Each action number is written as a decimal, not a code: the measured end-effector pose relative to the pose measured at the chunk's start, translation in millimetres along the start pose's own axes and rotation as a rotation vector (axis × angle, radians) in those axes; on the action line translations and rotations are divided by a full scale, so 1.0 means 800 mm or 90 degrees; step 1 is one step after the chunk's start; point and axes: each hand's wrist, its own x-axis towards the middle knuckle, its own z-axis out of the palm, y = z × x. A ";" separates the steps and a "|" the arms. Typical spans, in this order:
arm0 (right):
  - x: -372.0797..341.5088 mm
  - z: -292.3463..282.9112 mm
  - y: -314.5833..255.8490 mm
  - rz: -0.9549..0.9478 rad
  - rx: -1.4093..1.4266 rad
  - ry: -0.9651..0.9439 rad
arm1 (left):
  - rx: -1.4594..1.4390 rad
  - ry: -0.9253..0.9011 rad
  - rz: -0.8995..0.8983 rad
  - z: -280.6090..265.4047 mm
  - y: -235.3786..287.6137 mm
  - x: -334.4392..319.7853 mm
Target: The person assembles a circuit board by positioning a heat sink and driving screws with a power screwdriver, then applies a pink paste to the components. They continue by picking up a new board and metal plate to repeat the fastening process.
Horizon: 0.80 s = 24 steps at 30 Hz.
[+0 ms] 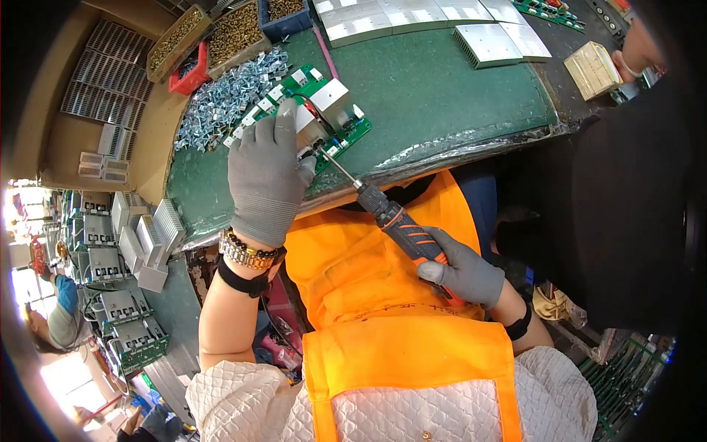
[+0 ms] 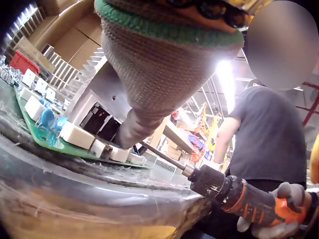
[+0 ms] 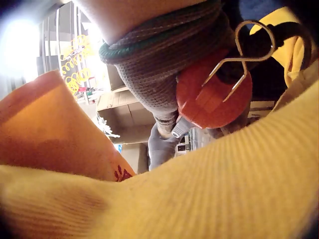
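A green circuit board (image 1: 357, 135) with white parts and silver heatsinks (image 1: 329, 96) lies near the bench's front edge. My grey-gloved left hand (image 1: 269, 173) grips this board assembly around a heatsink, thumb on the near side. In my gloved right hand (image 1: 471, 274) is a black-and-orange power screwdriver (image 1: 401, 228), its bit slanting to the board beside my left thumb. The left wrist view shows the screwdriver (image 2: 249, 199) and board (image 2: 60, 142), but my left hand (image 2: 154, 74) hides the bit's tip. Beyond my right hand (image 3: 149, 79), the right wrist view shows the tool's red end (image 3: 214, 97) and metal hook.
Loose metal clips (image 1: 228, 96) lie left of the board, below bins of brass-coloured parts (image 1: 236, 37). Heatsink blocks (image 1: 486, 44) line the bench's far side, and more (image 1: 151, 239) stand at left. A carton (image 1: 55, 158) holds finned pieces. Another person (image 1: 626, 199) is close at right.
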 end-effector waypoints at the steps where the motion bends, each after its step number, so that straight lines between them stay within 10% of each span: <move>1: 0.001 0.000 0.002 -0.001 -0.003 0.000 | 0.005 -0.001 0.002 0.000 0.000 0.000; 24: -0.008 -0.001 -0.008 0.062 0.004 -0.008 | -0.123 -0.073 0.041 -0.013 -0.019 0.002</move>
